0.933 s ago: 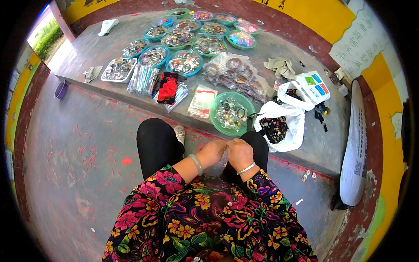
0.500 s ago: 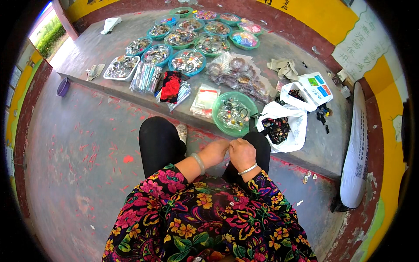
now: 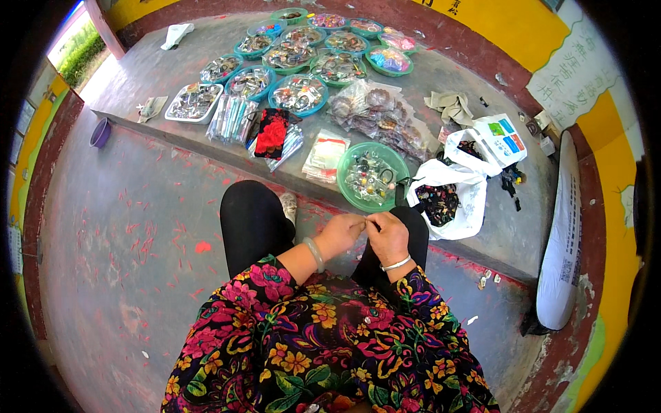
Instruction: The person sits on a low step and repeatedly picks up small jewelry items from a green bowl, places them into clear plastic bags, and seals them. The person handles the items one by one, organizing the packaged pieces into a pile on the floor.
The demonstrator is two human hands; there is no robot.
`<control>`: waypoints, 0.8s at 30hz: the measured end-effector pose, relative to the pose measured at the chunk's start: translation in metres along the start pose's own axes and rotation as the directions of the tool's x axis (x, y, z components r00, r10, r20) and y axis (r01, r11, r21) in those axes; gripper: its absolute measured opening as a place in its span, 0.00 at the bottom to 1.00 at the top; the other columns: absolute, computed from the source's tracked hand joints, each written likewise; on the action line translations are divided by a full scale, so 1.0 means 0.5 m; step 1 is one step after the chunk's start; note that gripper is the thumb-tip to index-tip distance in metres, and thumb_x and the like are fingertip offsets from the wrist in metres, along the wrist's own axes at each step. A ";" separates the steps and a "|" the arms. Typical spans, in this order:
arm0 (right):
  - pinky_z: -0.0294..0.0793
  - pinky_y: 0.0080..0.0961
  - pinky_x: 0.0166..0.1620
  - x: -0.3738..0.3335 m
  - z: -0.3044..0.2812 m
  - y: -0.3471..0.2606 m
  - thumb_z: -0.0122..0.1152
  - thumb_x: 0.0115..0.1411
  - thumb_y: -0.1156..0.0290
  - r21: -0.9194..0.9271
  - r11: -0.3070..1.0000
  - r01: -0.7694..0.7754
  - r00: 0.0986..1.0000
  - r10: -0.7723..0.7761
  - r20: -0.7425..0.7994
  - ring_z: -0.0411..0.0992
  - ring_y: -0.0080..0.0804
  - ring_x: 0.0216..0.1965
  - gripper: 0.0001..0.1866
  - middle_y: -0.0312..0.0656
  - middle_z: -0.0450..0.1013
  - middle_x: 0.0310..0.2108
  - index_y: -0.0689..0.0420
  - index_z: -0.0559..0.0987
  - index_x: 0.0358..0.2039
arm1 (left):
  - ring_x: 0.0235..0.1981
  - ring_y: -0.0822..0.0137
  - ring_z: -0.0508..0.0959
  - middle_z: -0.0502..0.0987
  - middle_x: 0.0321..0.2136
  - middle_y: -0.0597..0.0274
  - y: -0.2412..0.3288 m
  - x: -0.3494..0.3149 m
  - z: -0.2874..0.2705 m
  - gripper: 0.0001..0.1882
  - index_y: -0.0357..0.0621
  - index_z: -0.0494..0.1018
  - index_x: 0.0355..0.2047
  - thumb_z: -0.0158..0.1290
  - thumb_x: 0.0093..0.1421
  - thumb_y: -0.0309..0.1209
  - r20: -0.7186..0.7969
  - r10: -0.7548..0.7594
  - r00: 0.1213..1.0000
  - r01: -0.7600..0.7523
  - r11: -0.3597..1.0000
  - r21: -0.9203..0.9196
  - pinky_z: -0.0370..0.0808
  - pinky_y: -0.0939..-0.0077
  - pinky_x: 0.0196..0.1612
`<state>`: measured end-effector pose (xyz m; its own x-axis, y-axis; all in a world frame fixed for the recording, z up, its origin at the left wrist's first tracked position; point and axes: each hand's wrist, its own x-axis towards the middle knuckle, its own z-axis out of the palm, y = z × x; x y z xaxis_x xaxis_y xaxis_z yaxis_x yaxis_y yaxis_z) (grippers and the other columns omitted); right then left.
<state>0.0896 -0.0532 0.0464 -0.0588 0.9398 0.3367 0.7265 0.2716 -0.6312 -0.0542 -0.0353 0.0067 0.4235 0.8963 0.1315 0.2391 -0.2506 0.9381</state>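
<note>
Over my lap, my left hand (image 3: pixel 339 234) and my right hand (image 3: pixel 387 238) meet at the fingertips, both closed in a pinch. Whatever they pinch is too small or too hidden to make out. Just beyond them, on the raised ledge, sits a green basin (image 3: pixel 372 177) with small bagged items in it. To its right, a white plastic bag (image 3: pixel 470 206) gapes around dark, multicoloured small pieces. Left of the basin lies a stack of flat clear packets (image 3: pixel 325 157) with white and red on them.
Several covered basins (image 3: pixel 298 95) and a white tray (image 3: pixel 195 103) stand farther back. A red and black pouch (image 3: pixel 272 134) lies by packets of pens. Clear bags of brown items (image 3: pixel 379 113) spread mid-ledge. A purple bowl (image 3: pixel 100 133) is far left; a long grey-white board (image 3: pixel 559 234) leans right.
My hands have shifted up slightly, and the right hand has turned so that more of its fingers show. The fingertips still meet. The view has moved a little.
</note>
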 end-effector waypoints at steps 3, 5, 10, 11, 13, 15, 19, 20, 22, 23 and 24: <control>0.70 0.32 0.30 0.001 -0.002 0.001 0.56 0.47 0.71 0.073 0.997 -0.036 0.999 0.034 0.027 0.71 0.42 0.27 0.05 0.44 0.72 0.24 0.57 0.76 0.24 | 0.27 0.59 0.75 0.74 0.28 0.50 -0.006 0.003 0.000 0.09 0.38 0.72 0.35 0.45 0.55 0.24 -0.027 0.026 0.999 -0.026 1.000 0.004 0.71 0.71 0.31; 0.70 0.32 0.30 0.001 -0.005 -0.002 0.56 0.47 0.71 0.041 0.999 -0.034 0.998 0.032 0.051 0.71 0.42 0.27 0.05 0.44 0.72 0.24 0.57 0.77 0.24 | 0.29 0.56 0.75 0.74 0.28 0.49 -0.002 0.003 -0.003 0.09 0.38 0.72 0.36 0.45 0.54 0.24 -0.013 0.054 0.998 -0.053 0.994 0.095 0.71 0.70 0.32; 0.70 0.33 0.29 0.001 -0.005 -0.009 0.55 0.47 0.70 -0.068 0.998 0.012 0.998 -0.008 0.061 0.71 0.43 0.27 0.05 0.44 0.72 0.23 0.57 0.76 0.25 | 0.36 0.50 0.74 0.73 0.33 0.47 -0.003 0.001 0.001 0.12 0.36 0.70 0.38 0.45 0.53 0.23 0.032 0.128 0.991 -0.132 0.941 0.312 0.71 0.66 0.38; 0.70 0.33 0.29 -0.001 -0.004 -0.009 0.55 0.47 0.70 -0.093 0.996 0.012 0.998 -0.007 0.060 0.71 0.43 0.26 0.05 0.44 0.72 0.23 0.57 0.76 0.25 | 0.37 0.49 0.73 0.73 0.34 0.46 -0.002 0.000 0.001 0.12 0.36 0.69 0.39 0.44 0.53 0.23 0.042 0.133 0.990 -0.140 0.939 0.314 0.70 0.65 0.40; 0.70 0.33 0.28 -0.002 -0.001 -0.007 0.55 0.47 0.70 -0.123 0.992 0.015 0.999 -0.009 0.048 0.71 0.43 0.26 0.05 0.44 0.71 0.23 0.57 0.75 0.24 | 0.39 0.49 0.72 0.72 0.36 0.45 0.000 0.000 0.000 0.13 0.35 0.69 0.39 0.44 0.52 0.23 0.060 0.138 0.989 -0.150 0.938 0.313 0.70 0.65 0.41; 0.70 0.33 0.28 -0.003 0.003 -0.004 0.55 0.47 0.71 -0.128 0.992 0.020 0.999 -0.016 0.029 0.71 0.43 0.25 0.04 0.44 0.71 0.22 0.57 0.75 0.23 | 0.40 0.49 0.72 0.72 0.37 0.45 0.007 -0.001 -0.003 0.13 0.35 0.69 0.39 0.44 0.53 0.22 0.072 0.133 0.989 -0.149 0.939 0.311 0.70 0.65 0.43; 0.70 0.33 0.28 0.000 -0.001 -0.010 0.55 0.47 0.71 -0.039 0.999 -0.020 1.000 0.020 0.001 0.71 0.43 0.25 0.04 0.44 0.71 0.22 0.57 0.75 0.22 | 0.38 0.50 0.73 0.73 0.36 0.46 0.008 -0.003 -0.002 0.11 0.35 0.70 0.38 0.45 0.54 0.23 0.013 0.160 0.987 -0.159 0.961 0.227 0.71 0.67 0.41; 0.70 0.33 0.28 0.001 -0.002 -0.012 0.55 0.47 0.71 -0.024 0.999 -0.032 0.999 0.032 -0.001 0.71 0.43 0.25 0.04 0.45 0.71 0.22 0.57 0.75 0.22 | 0.37 0.51 0.74 0.74 0.35 0.47 0.004 -0.001 0.000 0.11 0.35 0.71 0.38 0.46 0.54 0.23 0.002 0.148 0.989 -0.145 0.968 0.205 0.71 0.67 0.40; 0.70 0.32 0.28 0.001 -0.002 -0.012 0.55 0.46 0.71 0.001 0.998 -0.056 0.998 0.056 0.004 0.71 0.43 0.25 0.04 0.45 0.71 0.23 0.57 0.75 0.22 | 0.36 0.52 0.74 0.74 0.34 0.48 0.000 0.000 0.002 0.10 0.36 0.71 0.37 0.46 0.54 0.24 -0.023 0.131 0.991 -0.126 0.979 0.160 0.71 0.68 0.39; 0.70 0.32 0.28 0.000 -0.001 -0.010 0.56 0.46 0.71 0.011 0.998 -0.068 0.998 0.068 0.010 0.71 0.43 0.25 0.04 0.45 0.72 0.23 0.57 0.75 0.22 | 0.35 0.52 0.75 0.75 0.33 0.48 -0.001 0.001 0.002 0.10 0.36 0.72 0.36 0.47 0.54 0.24 -0.038 0.127 0.991 -0.121 0.983 0.136 0.72 0.69 0.38; 0.70 0.32 0.28 0.000 -0.001 -0.008 0.56 0.46 0.71 0.020 0.997 -0.079 0.997 0.079 0.016 0.71 0.43 0.26 0.04 0.45 0.72 0.23 0.57 0.75 0.23 | 0.34 0.53 0.75 0.75 0.33 0.49 -0.001 0.001 0.001 0.09 0.36 0.72 0.36 0.47 0.54 0.25 -0.053 0.123 0.991 -0.117 0.987 0.112 0.72 0.69 0.37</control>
<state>0.0868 -0.0546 0.0491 -0.0123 0.9616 0.2743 0.7150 0.2002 -0.6698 -0.0534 -0.0351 0.0061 0.4033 0.8765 0.2629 0.2839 -0.3930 0.8746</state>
